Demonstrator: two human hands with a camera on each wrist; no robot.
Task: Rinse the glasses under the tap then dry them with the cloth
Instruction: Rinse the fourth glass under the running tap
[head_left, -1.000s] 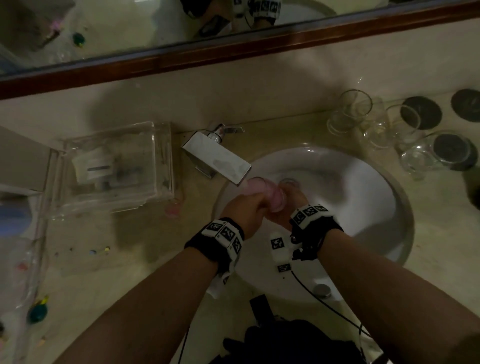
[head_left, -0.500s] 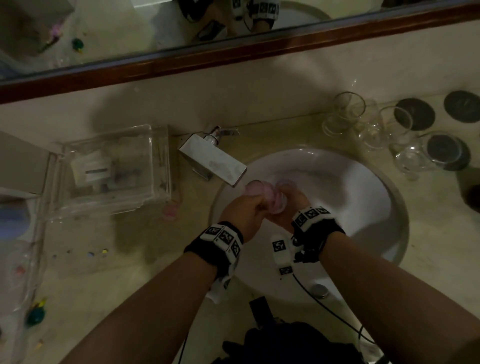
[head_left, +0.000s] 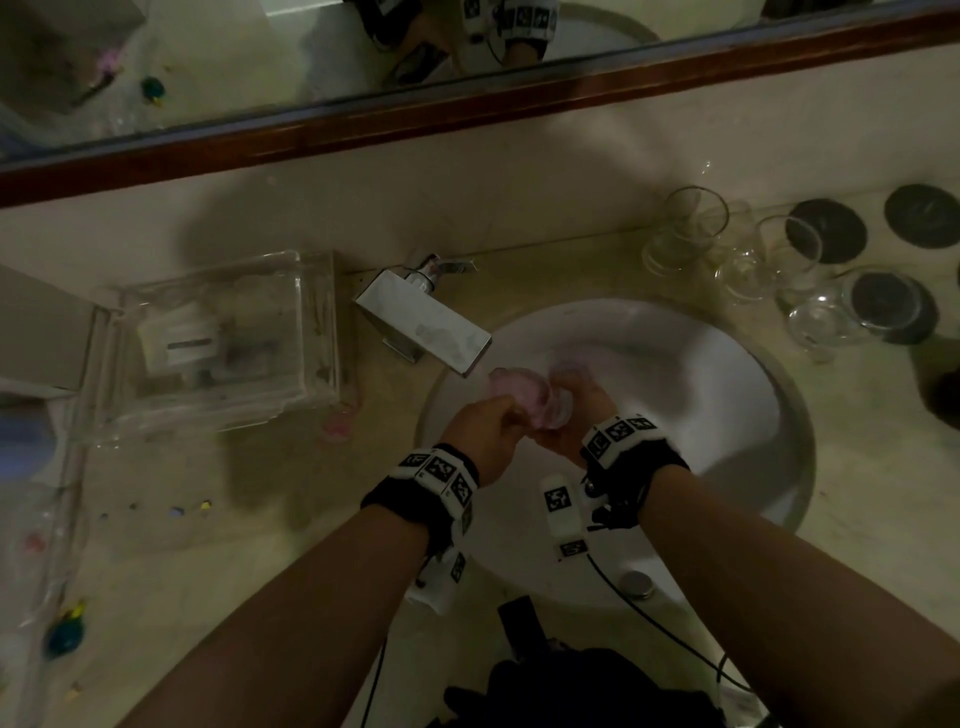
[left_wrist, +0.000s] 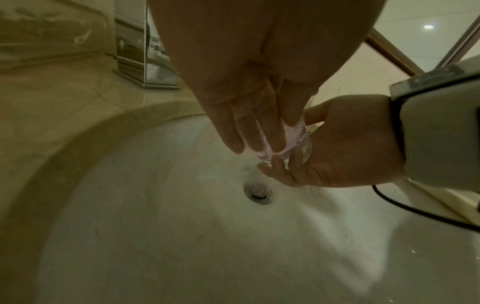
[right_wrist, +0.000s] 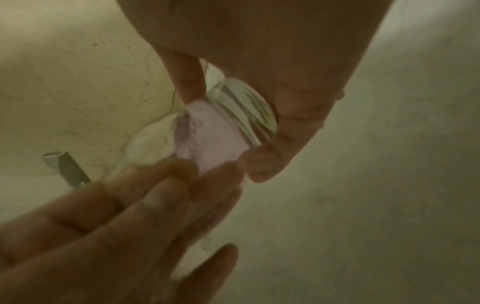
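Right hand (head_left: 571, 410) pinches the glass (right_wrist: 233, 123) by its base over the sink (head_left: 727, 395), so left hand (head_left: 488, 426) fingers, curled around the pink cloth (head_left: 514, 389), can wipe inside.

Clear plastic box (head_left: 218, 348) on counter (head_left: 883, 493), left of sink. Dark round coasters (head_left: 826, 231) far right by wall. Wood-framed mirror (head_left: 467, 98) along far wall. Small colored bits (head_left: 176, 509) near left. Drain (left_wrist: 258, 190) at basin bottom.
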